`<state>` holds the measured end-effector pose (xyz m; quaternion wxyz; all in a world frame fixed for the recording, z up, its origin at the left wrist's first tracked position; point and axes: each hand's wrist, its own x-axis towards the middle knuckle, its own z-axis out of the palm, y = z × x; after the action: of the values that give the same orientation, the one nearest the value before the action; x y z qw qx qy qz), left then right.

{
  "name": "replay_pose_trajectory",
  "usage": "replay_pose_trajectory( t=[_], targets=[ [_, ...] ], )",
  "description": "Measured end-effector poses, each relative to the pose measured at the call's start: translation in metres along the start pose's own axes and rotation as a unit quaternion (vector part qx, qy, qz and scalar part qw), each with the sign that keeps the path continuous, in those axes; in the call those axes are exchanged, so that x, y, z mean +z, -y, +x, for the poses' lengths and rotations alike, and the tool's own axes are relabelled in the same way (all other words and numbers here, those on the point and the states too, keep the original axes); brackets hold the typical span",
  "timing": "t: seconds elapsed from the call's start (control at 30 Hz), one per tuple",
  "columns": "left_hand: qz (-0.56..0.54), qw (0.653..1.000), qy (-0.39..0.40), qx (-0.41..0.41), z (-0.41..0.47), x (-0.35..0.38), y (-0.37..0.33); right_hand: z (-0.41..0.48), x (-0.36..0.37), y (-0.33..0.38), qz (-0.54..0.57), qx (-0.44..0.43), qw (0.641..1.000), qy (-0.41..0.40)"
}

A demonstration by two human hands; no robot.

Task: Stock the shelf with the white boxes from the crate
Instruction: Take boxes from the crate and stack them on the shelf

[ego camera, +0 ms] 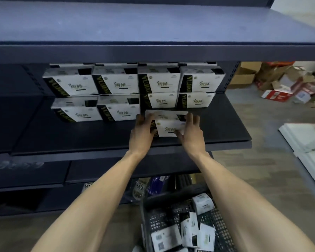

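Observation:
A white box with a black stripe (168, 125) rests on the dark shelf (98, 140), just in front of the stacked boxes. My left hand (143, 131) grips its left end and my right hand (191, 132) grips its right end. Behind it, several matching white boxes (116, 80) stand in two stacked rows against the back of the shelf. Down at the bottom right, a dark mesh crate (153, 220) holds several more loose white boxes (189, 231) lying at odd angles.
An upper shelf (153, 33) overhangs the stocked row. Lower shelves (35, 177) run below on the left. Cardboard boxes and packaging litter (280, 82) lie on the floor at the right, with white panels (307, 139) nearer.

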<state>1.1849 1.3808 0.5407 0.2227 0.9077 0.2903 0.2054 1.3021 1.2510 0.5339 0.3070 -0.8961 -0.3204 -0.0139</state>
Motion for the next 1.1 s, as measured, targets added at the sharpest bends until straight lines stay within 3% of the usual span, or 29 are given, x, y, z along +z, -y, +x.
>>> replay_pose_trajectory(
  t=[0.1,0.23,0.33,0.5,1.1],
  targets=[
    [0.051,0.999,-0.015,0.002,0.017,0.008,0.005,0.019,0.007,-0.002,0.016,-0.021,1.0,0.006],
    [0.204,0.975,-0.083,0.031,0.043,0.018,0.014,0.047,0.016,-0.005,0.033,-0.037,0.999,0.009],
    [0.241,0.963,-0.116,0.045,0.055,0.022,0.02,0.066,0.023,-0.004,0.011,-0.034,0.999,0.022],
    [0.241,0.962,-0.127,0.019,0.073,0.023,0.025,0.085,0.034,0.002,0.012,-0.042,0.999,0.027],
    [0.22,0.962,-0.155,0.044,0.085,0.028,0.041,0.097,0.044,0.005,-0.01,-0.069,0.998,0.003]
  ],
)
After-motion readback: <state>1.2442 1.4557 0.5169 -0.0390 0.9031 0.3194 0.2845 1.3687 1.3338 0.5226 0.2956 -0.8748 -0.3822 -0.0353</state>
